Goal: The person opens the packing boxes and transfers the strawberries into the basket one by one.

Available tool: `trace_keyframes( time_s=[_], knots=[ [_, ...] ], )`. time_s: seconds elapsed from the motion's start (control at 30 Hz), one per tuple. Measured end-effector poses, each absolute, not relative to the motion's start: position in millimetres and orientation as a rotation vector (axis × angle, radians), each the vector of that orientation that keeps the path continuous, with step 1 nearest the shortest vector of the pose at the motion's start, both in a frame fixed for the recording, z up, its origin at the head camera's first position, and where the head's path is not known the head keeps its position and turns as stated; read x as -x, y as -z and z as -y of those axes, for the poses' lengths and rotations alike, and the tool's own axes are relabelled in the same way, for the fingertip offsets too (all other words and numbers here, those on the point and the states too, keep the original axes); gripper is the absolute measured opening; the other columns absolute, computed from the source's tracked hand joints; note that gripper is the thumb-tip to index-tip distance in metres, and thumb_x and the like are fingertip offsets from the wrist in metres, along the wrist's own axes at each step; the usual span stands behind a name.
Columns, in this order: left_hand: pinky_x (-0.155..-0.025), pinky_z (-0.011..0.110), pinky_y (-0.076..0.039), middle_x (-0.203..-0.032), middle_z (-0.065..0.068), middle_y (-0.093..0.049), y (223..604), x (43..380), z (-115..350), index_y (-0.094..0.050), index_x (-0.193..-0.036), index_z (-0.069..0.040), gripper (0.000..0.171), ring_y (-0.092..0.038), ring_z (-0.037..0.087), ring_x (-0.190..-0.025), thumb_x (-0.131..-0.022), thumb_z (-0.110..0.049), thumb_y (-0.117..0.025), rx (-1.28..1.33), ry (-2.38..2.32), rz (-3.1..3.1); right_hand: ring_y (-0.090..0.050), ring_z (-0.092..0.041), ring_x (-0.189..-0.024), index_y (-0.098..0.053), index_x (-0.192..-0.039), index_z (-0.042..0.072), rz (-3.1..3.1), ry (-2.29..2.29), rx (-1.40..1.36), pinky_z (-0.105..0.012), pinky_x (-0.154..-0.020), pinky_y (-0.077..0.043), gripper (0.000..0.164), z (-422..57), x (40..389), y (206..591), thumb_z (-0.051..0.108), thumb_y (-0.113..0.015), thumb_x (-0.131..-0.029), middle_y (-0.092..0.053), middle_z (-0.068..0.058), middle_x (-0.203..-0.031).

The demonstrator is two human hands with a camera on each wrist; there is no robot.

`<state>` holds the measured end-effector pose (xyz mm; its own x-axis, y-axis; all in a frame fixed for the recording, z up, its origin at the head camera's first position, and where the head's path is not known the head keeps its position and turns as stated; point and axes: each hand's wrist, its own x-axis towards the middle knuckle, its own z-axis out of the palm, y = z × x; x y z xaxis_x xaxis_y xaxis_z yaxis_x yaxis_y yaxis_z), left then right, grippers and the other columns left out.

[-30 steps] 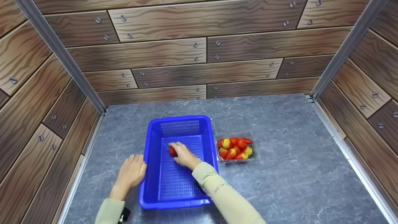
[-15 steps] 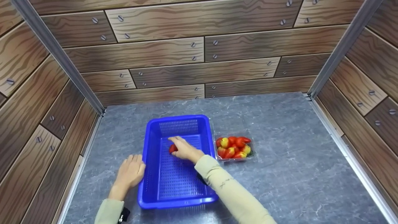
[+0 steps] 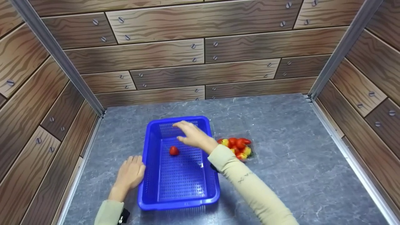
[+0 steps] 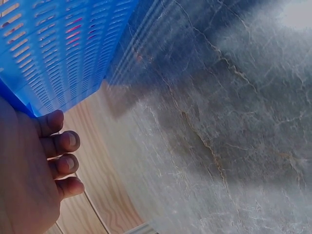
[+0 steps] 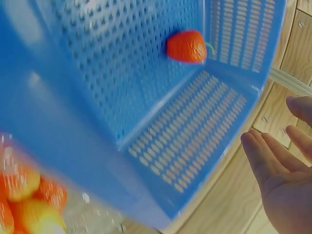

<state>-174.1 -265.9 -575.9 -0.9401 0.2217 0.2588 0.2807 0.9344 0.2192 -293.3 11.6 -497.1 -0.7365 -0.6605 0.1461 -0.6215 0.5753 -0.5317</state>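
A red strawberry-like fruit [image 3: 174,151] with a thin green stem lies alone on the floor of the blue perforated basket [image 3: 179,206]; the right wrist view shows the same fruit [image 5: 187,47] near a basket wall. My right hand [image 3: 193,135] is raised over the basket's far right part, fingers spread, holding nothing. In the right wrist view this hand [image 5: 280,170] appears beyond the basket's rim. My left hand [image 3: 130,172] rests against the basket's left rim, thumb side touching it. Its fingers [image 4: 66,141] are loosely bent outside the basket wall in the left wrist view.
Right of the basket stands a clear plastic box [image 3: 253,150] with several red and yellow fruits [image 3: 240,143], partly hidden by my right sleeve. Grey marbled tabletop [image 3: 297,150] lies around them. Wood-patterned walls [image 3: 156,56] with metal corner posts enclose the back and sides.
My right hand has let go of the red fruit, leaving it on the basket floor, and has risen away toward the back right. The left hand stays at the rim.
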Motion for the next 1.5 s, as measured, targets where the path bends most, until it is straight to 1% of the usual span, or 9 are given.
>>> trace_keyframes(
  time_s=[0.13, 0.23, 0.57, 0.8, 0.93, 1.17, 1.37, 1.5],
  knots=[
    [-0.08, 0.052, -0.042, -0.092, 0.02, -0.058, 577.2, 174.6, 266.6, -0.054, -0.093, 0.0, 0.016, -0.054, 0.041, -0.094, -0.095, -0.011, -0.042, 0.376, 0.381, 2.843, -0.054, -0.032, -0.125, -0.054, -0.136, 0.001, -2.801, 0.913, 1.204, -0.044, -0.106, -0.04, 0.049, -26.7, 298.1, 489.7, 0.011, -0.067, -0.091, -0.058, -0.017, -0.133],
    [-0.08, 0.052, -0.042, -0.093, 0.02, -0.058, 578.0, 174.9, 267.0, -0.054, -0.093, 0.0, 0.017, -0.054, 0.041, -0.094, -0.095, -0.011, -0.041, 0.377, 0.384, 2.837, -0.057, -0.034, -0.12, -0.056, -0.132, -0.002, -2.836, 0.967, 1.224, -0.044, -0.104, -0.042, 0.046, -39.5, 301.6, 487.0, 0.009, -0.069, -0.089, -0.06, -0.019, -0.128],
    [-0.082, 0.053, -0.042, -0.094, 0.021, -0.057, 577.1, 176.6, 266.9, -0.054, -0.095, 0.0, 0.017, -0.054, 0.042, -0.096, -0.095, -0.011, -0.042, 0.386, 0.387, 2.854, -0.058, -0.036, -0.118, -0.059, -0.13, -0.003, -2.894, 1.045, 1.037, -0.048, -0.102, -0.043, 0.044, -90.8, 306.9, 489.7, 0.009, -0.069, -0.089, -0.061, -0.02, -0.127],
    [-0.082, 0.054, -0.043, -0.094, 0.021, -0.057, 577.3, 177.7, 266.4, -0.054, -0.095, 0.001, 0.017, -0.054, 0.042, -0.096, -0.096, -0.011, -0.042, 0.39, 0.383, 2.851, -0.063, -0.039, -0.106, -0.06, -0.127, -0.006, -2.889, 1.122, 0.942, -0.049, -0.092, -0.05, 0.041, -126.0, 304.6, 506.4, 0.004, -0.068, -0.088, -0.062, -0.023, -0.123],
    [-0.081, 0.054, -0.043, -0.093, 0.02, -0.057, 578.3, 176.9, 266.0, -0.054, -0.095, 0.0, 0.017, -0.054, 0.042, -0.095, -0.096, -0.011, -0.042, 0.393, 0.389, 2.849, -0.062, -0.038, -0.107, -0.06, -0.127, -0.004, -2.903, 1.107, 0.856, -0.049, -0.093, -0.05, 0.042, -144.2, 300.4, 516.4, 0.004, -0.068, -0.087, -0.062, -0.023, -0.124],
    [-0.082, 0.053, -0.042, -0.094, 0.019, -0.056, 578.4, 173.6, 267.0, -0.054, -0.097, 0.001, 0.018, -0.053, 0.041, -0.096, -0.096, -0.01, -0.04, 0.374, 0.408, 2.855, -0.063, -0.04, -0.104, -0.06, -0.123, -0.008, -2.901, 1.1, 0.812, -0.049, -0.09, -0.051, 0.039, -167.5, 293.1, 537.4, -0.001, -0.067, -0.085, -0.063, -0.027, -0.119],
    [-0.082, 0.054, -0.042, -0.093, 0.02, -0.056, 578.8, 173.7, 266.5, -0.054, -0.096, 0.001, 0.017, -0.053, 0.042, -0.095, -0.096, -0.01, -0.041, 0.388, 0.41, 2.841, -0.062, -0.042, -0.108, -0.06, -0.122, -0.011, -2.845, 1.087, 0.665, -0.049, -0.094, -0.05, 0.038, -179.0, 287.5, 553.2, -0.001, -0.067, -0.086, -0.063, -0.029, -0.117],
    [-0.082, 0.054, -0.042, -0.094, 0.02, -0.056, 579.6, 174.1, 265.8, -0.054, -0.096, 0.001, 0.017, -0.053, 0.042, -0.096, -0.096, -0.01, -0.042, 0.385, 0.415, 2.836, -0.061, -0.041, -0.112, -0.062, -0.121, -0.01, -2.857, 1.043, 0.615, -0.05, -0.097, -0.047, 0.039, -182.3, 284.1, 562.5, 0.001, -0.07, -0.085, -0.064, -0.027, -0.118]
  ],
)
